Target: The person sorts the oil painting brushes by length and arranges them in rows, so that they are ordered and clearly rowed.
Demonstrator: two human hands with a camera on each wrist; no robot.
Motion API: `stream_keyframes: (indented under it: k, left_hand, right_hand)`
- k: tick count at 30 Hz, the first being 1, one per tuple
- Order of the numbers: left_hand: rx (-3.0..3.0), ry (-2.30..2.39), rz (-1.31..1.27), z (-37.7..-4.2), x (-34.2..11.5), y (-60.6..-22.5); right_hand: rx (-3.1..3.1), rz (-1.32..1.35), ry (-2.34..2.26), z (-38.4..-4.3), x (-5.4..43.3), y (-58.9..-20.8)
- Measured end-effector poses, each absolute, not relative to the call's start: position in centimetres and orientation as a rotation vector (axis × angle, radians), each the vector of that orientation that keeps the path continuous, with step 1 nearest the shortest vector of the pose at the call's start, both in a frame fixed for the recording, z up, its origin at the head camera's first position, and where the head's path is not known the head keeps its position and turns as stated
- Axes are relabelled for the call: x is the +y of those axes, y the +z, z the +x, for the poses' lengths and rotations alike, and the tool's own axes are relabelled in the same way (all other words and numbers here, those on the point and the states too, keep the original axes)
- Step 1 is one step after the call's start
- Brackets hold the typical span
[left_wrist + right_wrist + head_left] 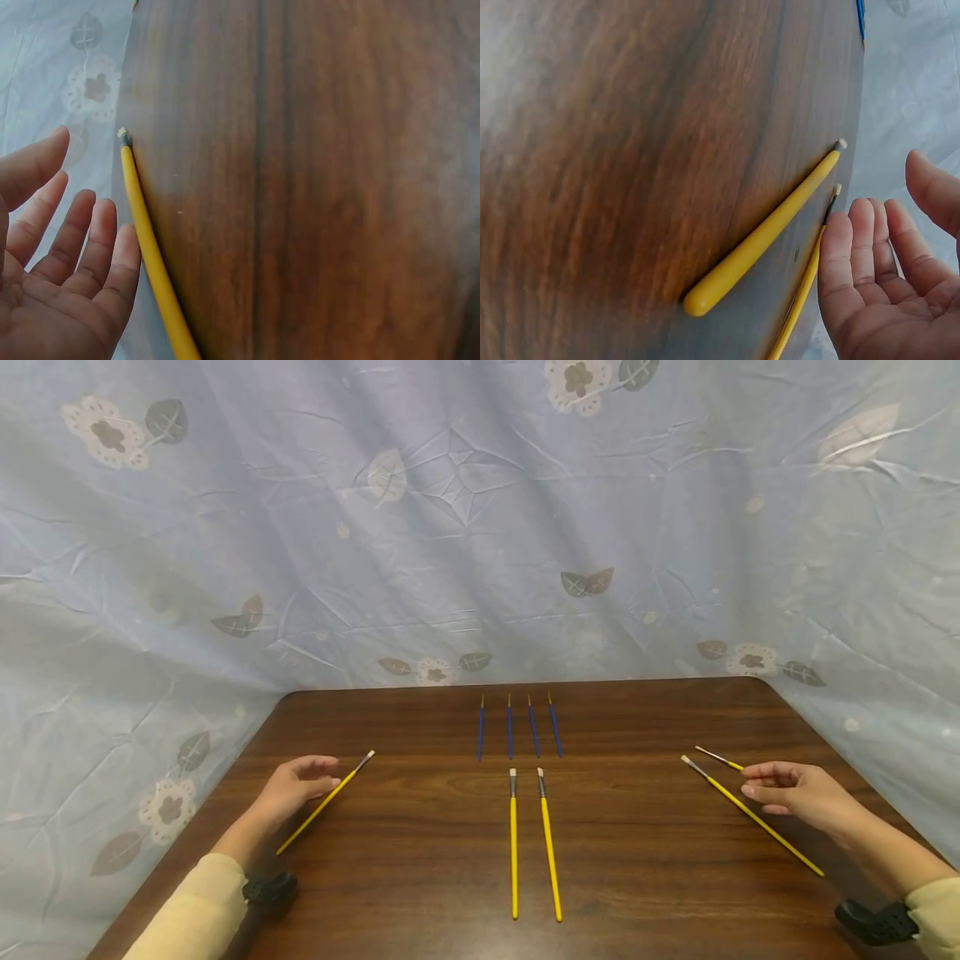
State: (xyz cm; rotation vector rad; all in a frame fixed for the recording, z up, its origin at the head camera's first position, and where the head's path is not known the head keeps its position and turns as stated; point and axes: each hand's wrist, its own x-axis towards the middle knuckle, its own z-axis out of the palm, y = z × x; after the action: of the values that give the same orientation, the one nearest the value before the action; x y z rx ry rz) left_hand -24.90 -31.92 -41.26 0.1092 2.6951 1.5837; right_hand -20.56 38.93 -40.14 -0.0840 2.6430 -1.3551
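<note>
My left hand (292, 789) is held over the left side of the table, fingers loosely bent and nothing in it. Right beside its fingertips a yellow paintbrush (318, 812) lies slanted, bristles pointing away. On the right, two more yellow brushes lie at an angle: a thicker one (753, 816) and a slimmer one (722, 758). My empty right hand (806, 795) overlaps part of the slimmer brush in the head view. The right wrist view shows that hand's relaxed fingers next to the slimmer brush's yellow handle (804, 281).
In the middle of the brown table (420, 860) lie two yellow flat brushes, one left (514, 852) and one right (551, 852). Behind them several thin blue brushes (510, 732) form a row. A patterned cloth (480, 568) hangs beyond the far edge.
</note>
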Motion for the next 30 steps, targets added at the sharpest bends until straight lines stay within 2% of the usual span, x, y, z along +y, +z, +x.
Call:
stream_keyframes:
  k: [30]
  left_hand:
    - [2.834,1.370,-0.004,-25.4,-31.3,-42.6]
  right_hand:
    - [2.622,-0.153,-1.329,-21.1,39.2,-41.9]
